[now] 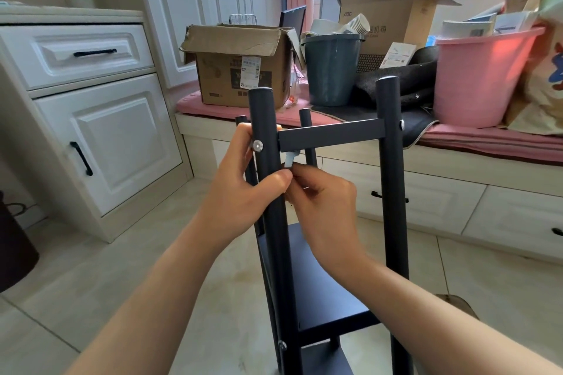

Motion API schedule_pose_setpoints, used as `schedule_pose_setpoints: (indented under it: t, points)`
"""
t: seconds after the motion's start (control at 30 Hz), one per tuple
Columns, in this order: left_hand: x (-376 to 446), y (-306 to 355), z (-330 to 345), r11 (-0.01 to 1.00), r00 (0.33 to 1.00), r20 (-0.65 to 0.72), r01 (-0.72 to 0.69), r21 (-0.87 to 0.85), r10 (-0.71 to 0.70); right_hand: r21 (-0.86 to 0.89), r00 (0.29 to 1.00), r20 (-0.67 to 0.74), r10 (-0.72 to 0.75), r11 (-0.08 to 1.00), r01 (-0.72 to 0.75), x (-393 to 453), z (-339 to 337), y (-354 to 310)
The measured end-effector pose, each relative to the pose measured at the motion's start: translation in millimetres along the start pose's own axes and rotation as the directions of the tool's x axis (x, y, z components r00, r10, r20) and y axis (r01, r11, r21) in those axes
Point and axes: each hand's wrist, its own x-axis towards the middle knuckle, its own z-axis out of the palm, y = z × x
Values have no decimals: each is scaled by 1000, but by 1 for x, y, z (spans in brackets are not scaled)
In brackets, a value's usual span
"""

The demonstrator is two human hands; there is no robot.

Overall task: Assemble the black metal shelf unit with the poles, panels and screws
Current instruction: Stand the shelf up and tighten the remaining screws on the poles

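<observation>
The black metal shelf unit stands upright on the tiled floor in front of me. My left hand grips its near left pole, fingers wrapped behind, thumb across the front. A silver screw sits in that pole beside my fingers. My right hand pinches a small silver tool just under the top panel's front edge, next to the pole. Another screw shows on the near right pole. A lower black panel is fixed between the poles.
A white cabinet with drawers stands to the left. Behind the shelf runs a window bench with a pink cushion, holding a cardboard box, a grey bucket, a pink bucket and other clutter. A dark bin is at far left.
</observation>
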Motion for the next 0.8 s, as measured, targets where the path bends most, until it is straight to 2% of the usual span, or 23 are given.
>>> schedule_pose_setpoints:
  t: [0.2, 0.37, 0.63, 0.8]
  points:
    - [1, -1, 1, 1000, 1000, -6, -1, -7, 1, 6, 997, -8, 74, 997, -74, 4, 9, -4]
    - [0, -1, 0, 1000, 1000, -6, 4, -17, -4, 8, 997, -4, 71, 997, -71, 3, 9, -3]
    - [-2, -3, -4, 999, 1000, -3, 5, 31, -5, -151, 993, 105, 43, 988, -27, 0, -22, -5]
    - [-1, 1, 1, 999, 1000, -3, 1, 46, -1, -121, 992, 85, 92, 989, -81, -2, -38, -14]
